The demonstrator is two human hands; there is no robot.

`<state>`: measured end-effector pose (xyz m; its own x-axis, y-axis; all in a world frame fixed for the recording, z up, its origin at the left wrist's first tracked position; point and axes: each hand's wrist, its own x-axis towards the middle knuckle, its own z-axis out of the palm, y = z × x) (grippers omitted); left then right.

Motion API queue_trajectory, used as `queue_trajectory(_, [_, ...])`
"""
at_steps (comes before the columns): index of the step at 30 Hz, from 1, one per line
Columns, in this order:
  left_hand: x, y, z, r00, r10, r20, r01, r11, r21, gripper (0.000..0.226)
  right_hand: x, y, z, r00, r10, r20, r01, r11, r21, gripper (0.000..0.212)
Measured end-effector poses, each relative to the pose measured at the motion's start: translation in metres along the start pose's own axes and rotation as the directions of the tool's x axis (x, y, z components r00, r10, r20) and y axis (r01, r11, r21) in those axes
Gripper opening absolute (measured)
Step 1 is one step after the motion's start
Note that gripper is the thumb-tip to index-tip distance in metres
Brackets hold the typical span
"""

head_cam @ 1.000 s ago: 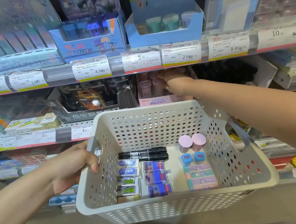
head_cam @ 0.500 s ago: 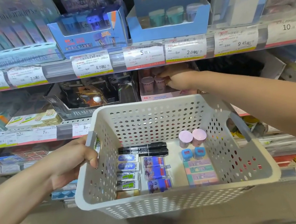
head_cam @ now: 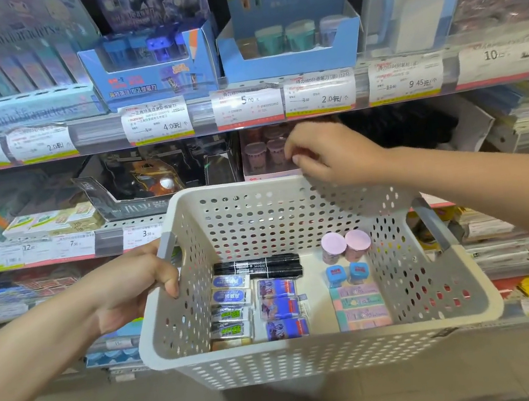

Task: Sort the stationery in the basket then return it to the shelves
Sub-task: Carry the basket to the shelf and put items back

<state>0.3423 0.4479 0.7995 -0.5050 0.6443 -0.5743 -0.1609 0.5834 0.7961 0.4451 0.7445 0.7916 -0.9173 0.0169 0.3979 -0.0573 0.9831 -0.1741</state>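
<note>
Shop shelves (head_cam: 174, 121) fill the background. The left hand (head_cam: 131, 287) grips the basket (head_cam: 314, 348) rim; the right hand (head_cam: 328, 152), loosely curled and empty, hovers mid-frame. Next, pinch one pink-lidded pot (head_cam: 332, 246) squarely.

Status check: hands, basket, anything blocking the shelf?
Left hand grips white perforated basket rim. Right hand empty above far rim, by pink-lidded sharpeners on shelf. No obstruction seen.
</note>
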Motion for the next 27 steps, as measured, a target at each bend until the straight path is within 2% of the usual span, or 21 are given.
queue_trajectory(3, [0.001,0.002,0.002,1.0,0.006,-0.002,-0.006,1.0,-0.003,0.065,-0.023,-0.015,-0.004,0.966,-0.187,0.181,0.197,0.98,-0.038,0.019])
queue_trajectory(6, [0.002,0.003,0.006,1.0,0.01,-0.004,-0.01,1.0,0.009,0.066,-0.032,-0.022,0.001,0.868,-0.281,0.41,0.36,0.924,-0.131,0.015])
queue_trajectory(9, [0.002,0.005,0.01,1.0,0.018,0.003,-0.018,1.0,0.003,0.065,-0.034,-0.028,0.009,0.714,-0.169,0.679,0.464,0.841,-0.279,0.025])
queue_trajectory(11, [0.002,0.005,0.013,1.0,0.015,0.004,-0.015,1.0,0.01,0.067,-0.035,-0.031,0.014,0.643,-0.078,0.762,0.523,0.771,-0.363,0.029])
queue_trajectory(13, [0.001,0.006,0.014,1.0,0.012,0.002,-0.012,1.0,0.017,0.067,-0.037,-0.031,0.016,0.623,-0.024,0.782,0.548,0.726,-0.414,0.03])
queue_trajectory(16, [-0.001,0.006,0.017,1.0,0.01,0.003,-0.01,1.0,-0.002,0.066,-0.038,-0.03,0.018,0.617,0.002,0.787,0.568,0.691,-0.447,0.018])
queue_trajectory(19, [-0.004,0.005,0.018,1.0,0.011,0.002,-0.011,1.0,-0.007,0.064,-0.038,-0.03,0.02,0.602,0.024,0.798,0.578,0.677,-0.456,0.026])
queue_trajectory(22, [-0.006,0.005,0.019,1.0,0.013,-0.004,-0.013,1.0,-0.004,0.065,-0.039,-0.027,0.024,0.624,0.007,0.782,0.569,0.682,-0.46,0.015])
queue_trajectory(27, [-0.01,0.006,0.023,1.0,0.018,0.009,-0.018,0.999,-0.035,0.061,-0.041,-0.022,0.033,0.648,-0.031,0.761,0.574,0.677,-0.46,0.013])
